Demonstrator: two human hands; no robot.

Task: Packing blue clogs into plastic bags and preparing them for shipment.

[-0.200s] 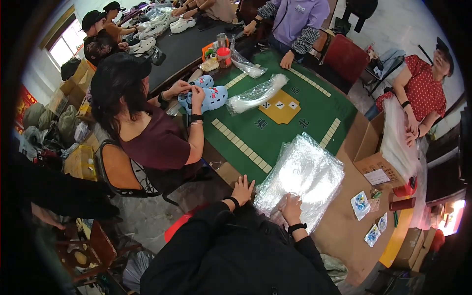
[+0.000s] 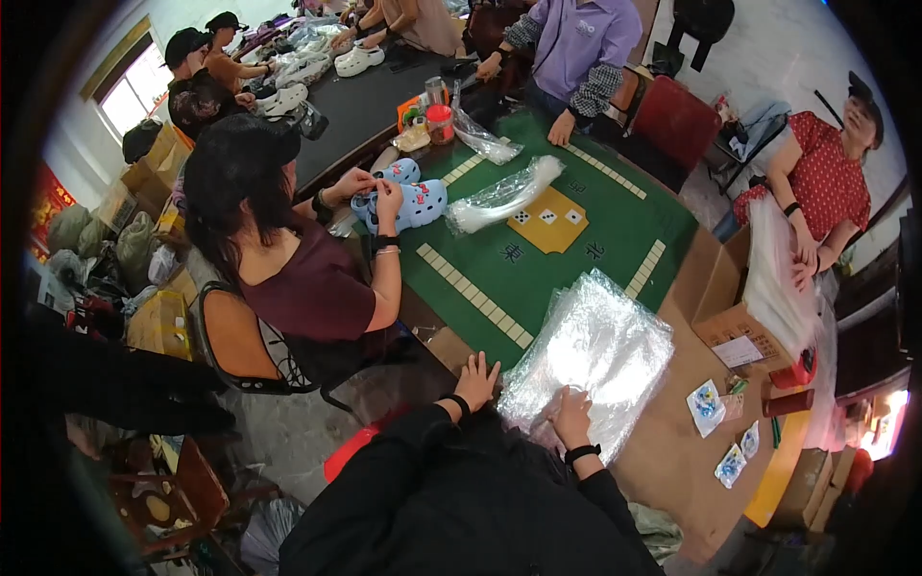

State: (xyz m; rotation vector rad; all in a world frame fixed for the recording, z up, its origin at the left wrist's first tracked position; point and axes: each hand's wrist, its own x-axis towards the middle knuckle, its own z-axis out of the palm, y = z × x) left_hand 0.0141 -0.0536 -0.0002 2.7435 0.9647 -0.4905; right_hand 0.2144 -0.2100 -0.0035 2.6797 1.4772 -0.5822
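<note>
A thick stack of clear plastic bags lies on the brown table in front of me, partly over the green mat. My right hand sits at the stack's near edge, its fingers curled on the corner of a bag. To the left of the stack, my left hand rests flat on the table edge with fingers spread, holding nothing. Both my sleeves are black, with a dark band on each wrist.
A seated person to my left holds blue clogs. A rolled clear bag lies on the mat. Small printed packets and a cardboard box are at the right, where another person handles plastic bags. More people sit at the far black table.
</note>
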